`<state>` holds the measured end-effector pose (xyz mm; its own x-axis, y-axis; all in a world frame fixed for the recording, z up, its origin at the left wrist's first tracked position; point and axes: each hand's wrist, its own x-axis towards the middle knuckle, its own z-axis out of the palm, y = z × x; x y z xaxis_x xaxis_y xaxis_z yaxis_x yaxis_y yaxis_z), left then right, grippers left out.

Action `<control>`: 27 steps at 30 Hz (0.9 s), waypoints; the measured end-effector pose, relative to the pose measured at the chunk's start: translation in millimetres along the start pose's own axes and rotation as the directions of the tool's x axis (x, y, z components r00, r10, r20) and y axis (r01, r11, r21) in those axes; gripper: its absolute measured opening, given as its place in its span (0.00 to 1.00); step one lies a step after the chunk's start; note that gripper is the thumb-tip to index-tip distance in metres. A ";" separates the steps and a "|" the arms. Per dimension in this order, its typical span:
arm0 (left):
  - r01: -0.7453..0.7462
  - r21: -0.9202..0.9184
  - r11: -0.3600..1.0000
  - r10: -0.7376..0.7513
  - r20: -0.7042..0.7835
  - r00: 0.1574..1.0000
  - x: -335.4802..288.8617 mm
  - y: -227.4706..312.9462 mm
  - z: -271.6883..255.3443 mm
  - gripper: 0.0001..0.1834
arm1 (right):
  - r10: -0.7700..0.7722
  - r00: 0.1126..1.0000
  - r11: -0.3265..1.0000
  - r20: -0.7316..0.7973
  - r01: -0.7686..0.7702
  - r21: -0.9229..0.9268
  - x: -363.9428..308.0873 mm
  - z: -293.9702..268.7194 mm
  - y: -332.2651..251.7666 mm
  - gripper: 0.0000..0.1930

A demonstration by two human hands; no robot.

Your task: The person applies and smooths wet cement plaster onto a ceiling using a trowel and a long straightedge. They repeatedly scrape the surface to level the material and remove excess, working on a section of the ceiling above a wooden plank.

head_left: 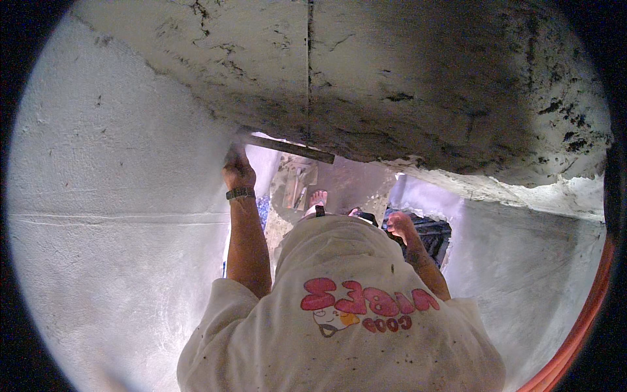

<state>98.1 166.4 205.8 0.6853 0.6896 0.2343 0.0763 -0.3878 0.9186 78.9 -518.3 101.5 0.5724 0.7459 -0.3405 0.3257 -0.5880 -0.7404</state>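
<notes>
My left hand (239, 171), with a dark band (240, 193) round its wrist, is raised against the pale wall on the left. Its fingers are closed at the near end of a long, narrow flat bar (290, 147), seen almost edge-on. The bar reaches rightward from the hand, just under the rough lower edge of the overhead surface; its exact kind does not show. My right hand (400, 226) hangs lower at the right with curled fingers. Whatever that hand may hold is hidden.
A rough, patchy plastered surface (392, 78) hangs close overhead, with a thin dark line down it. Pale walls stand at left (117, 183) and right (529, 261). Far below are a bare foot (319, 197), a board-like surface (294, 181) and a dark container (431, 235).
</notes>
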 end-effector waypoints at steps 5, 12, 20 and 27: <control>-0.062 0.234 0.970 0.040 0.099 0.994 8.2 62.7 -15.8 0.15 | 0.688 0.725 0.343 0.035 -0.368 0.864 50.0 -29.0 -116.4 0.12; 0.030 0.322 0.946 -0.094 0.183 0.979 8.9 105.2 -21.6 0.13 | 0.638 0.770 0.532 -0.020 -0.422 0.734 70.4 -44.4 -128.6 0.13; -0.225 0.276 0.935 0.186 0.159 0.970 12.9 86.9 -22.3 0.15 | 0.606 0.793 0.630 0.062 -0.525 0.572 46.0 -4.1 -77.5 0.14; -0.200 0.450 0.870 0.119 0.201 0.972 10.7 110.8 -19.1 0.14 | 0.387 0.901 0.783 -0.193 -0.211 0.585 -1.1 39.6 -18.1 0.11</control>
<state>100.1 142.4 316.2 0.8208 0.5015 0.2734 0.2557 -0.7506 0.6092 42.6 -496.1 92.4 0.7875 0.3843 -0.4819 -0.3062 -0.4346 -0.8470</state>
